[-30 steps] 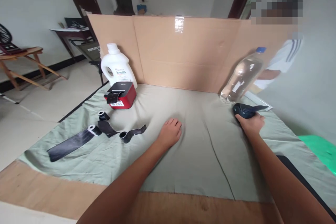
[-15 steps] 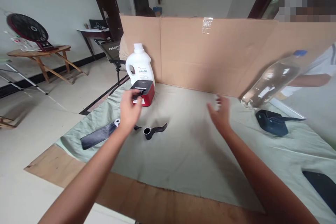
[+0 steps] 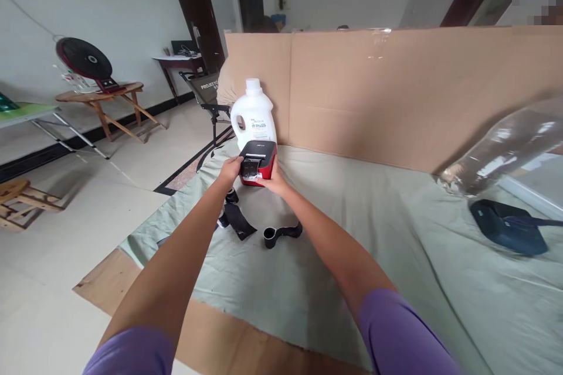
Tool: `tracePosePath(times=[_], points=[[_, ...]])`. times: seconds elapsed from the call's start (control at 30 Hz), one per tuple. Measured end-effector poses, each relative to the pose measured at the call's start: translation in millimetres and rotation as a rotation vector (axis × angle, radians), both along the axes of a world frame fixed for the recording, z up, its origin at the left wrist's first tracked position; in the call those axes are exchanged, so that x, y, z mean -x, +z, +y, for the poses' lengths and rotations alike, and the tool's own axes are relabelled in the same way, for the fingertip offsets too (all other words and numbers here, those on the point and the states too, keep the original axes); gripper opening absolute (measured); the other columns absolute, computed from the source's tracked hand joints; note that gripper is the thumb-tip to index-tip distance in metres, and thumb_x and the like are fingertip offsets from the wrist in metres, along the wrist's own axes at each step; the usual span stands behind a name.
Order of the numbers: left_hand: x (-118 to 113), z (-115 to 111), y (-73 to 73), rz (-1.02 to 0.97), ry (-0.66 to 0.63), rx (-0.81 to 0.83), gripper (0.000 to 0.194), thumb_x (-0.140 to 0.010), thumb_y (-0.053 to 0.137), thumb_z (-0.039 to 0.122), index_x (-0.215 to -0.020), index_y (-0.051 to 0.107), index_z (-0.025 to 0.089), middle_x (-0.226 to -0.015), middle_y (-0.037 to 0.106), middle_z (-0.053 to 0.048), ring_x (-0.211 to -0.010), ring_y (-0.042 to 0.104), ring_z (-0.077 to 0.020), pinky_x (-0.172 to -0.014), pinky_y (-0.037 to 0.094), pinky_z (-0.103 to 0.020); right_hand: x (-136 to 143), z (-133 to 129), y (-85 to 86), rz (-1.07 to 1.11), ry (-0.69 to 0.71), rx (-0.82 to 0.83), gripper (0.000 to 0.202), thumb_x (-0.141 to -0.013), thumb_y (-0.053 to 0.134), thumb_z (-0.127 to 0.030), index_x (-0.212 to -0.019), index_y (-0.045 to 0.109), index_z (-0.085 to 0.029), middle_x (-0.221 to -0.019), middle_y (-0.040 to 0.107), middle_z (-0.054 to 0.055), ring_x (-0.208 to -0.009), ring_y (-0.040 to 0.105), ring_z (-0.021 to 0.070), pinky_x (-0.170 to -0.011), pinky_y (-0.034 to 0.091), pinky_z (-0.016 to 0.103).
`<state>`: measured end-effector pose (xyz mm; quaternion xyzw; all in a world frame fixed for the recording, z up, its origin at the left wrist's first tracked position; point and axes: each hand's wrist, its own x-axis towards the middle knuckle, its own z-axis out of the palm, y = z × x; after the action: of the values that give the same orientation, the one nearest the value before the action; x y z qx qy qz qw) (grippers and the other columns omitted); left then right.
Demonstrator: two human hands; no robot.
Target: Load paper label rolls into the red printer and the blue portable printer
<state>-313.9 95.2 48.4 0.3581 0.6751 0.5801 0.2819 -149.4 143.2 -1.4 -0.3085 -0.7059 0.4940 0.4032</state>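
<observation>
Both of my hands are on a boxy red and black label printer (image 3: 260,149) that stands in front of a white detergent jug (image 3: 254,111). My left hand (image 3: 230,170) grips its left front edge, while my right hand (image 3: 276,179) is wrapped round its right side and lower front corner. A dark strip shows at the printer's front slot. On the cloth nearer me lies a small roll of black tape (image 3: 270,238) with its loose end trailing right. Another black strip (image 3: 240,220) and further small rolls lie beside my left forearm, which partly covers them.
Green-grey cloth (image 3: 352,217) covers the wooden board (image 3: 220,334). A cardboard panel (image 3: 352,94) stands along the back. At the right are a tilted clear plastic bottle (image 3: 501,143) and a dark blue, dustpan-like object (image 3: 505,225). A fan (image 3: 85,61) sits on a stool at left.
My right hand has swung left from over the middle of the cloth onto the printer's right side. My left hand now holds the printer's left edge. The view has turned right.
</observation>
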Motion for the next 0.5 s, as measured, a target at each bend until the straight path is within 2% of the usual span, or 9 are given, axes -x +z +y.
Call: tracePosePath(times=[0.1, 0.2, 0.37, 0.43, 0.5], points=[[-15, -5, 1.3, -0.009, -0.037, 0.007, 0.032, -0.079, 0.062, 0.035, -0.098, 0.074, 0.011, -0.091, 0.075, -0.011, -0.092, 0.068, -0.0273, -0.089, 0.055, -0.041, -11, -3, -4.9, 0.111, -0.039, 0.058, 0.136, -0.059, 0.090, -0.042, -0.163, 0.005, -0.029, -0.161, 0.039, 0.009, -0.148, 0.035, 0.0328, -0.123, 0.029, 0.055], [-54, -18, 7.1, 0.066, -0.139, -0.028, 0.037, -0.083, 0.060, 0.037, -0.110, 0.075, 0.017, -0.107, 0.077, -0.009, -0.106, 0.068, -0.0286, -0.099, 0.051, -0.040, -51, -13, 2.5, 0.239, -0.009, 0.090, 0.135, -0.061, 0.089, -0.043, -0.164, 0.002, -0.028, -0.160, 0.041, 0.010, -0.144, 0.043, 0.0309, -0.121, 0.034, 0.051], [-164, -57, 27.5, 0.239, -0.345, -0.129, 0.050, -0.092, 0.054, 0.040, -0.137, 0.063, 0.022, -0.132, 0.070, -0.004, -0.126, 0.061, -0.0271, -0.112, 0.042, -0.039, -172, -57, 32.9, 0.297, -0.122, -0.051, 0.131, -0.059, 0.091, -0.038, -0.163, 0.011, -0.031, -0.164, 0.035, 0.007, -0.150, 0.035, 0.0298, -0.124, 0.029, 0.047], [-209, -78, 33.6, 0.271, -0.456, -0.178, 0.056, -0.094, 0.054, 0.040, -0.148, 0.053, 0.023, -0.137, 0.066, -0.003, -0.127, 0.061, -0.0248, -0.114, 0.042, -0.037, -222, -85, 41.6, 0.275, -0.190, -0.062, 0.128, -0.063, 0.090, -0.039, -0.163, 0.011, -0.032, -0.164, 0.034, 0.007, -0.149, 0.037, 0.0296, -0.123, 0.032, 0.048], [-248, -96, 33.1, 0.273, -0.541, -0.212, 0.060, -0.096, 0.054, 0.039, -0.153, 0.045, 0.025, -0.141, 0.064, -0.003, -0.129, 0.060, -0.0239, -0.115, 0.042, -0.037, -262, -113, 44.9, 0.249, -0.241, -0.029, 0.126, -0.067, 0.088, -0.039, -0.163, 0.006, -0.033, -0.162, 0.038, 0.008, -0.144, 0.045, 0.0290, -0.119, 0.038, 0.048]])
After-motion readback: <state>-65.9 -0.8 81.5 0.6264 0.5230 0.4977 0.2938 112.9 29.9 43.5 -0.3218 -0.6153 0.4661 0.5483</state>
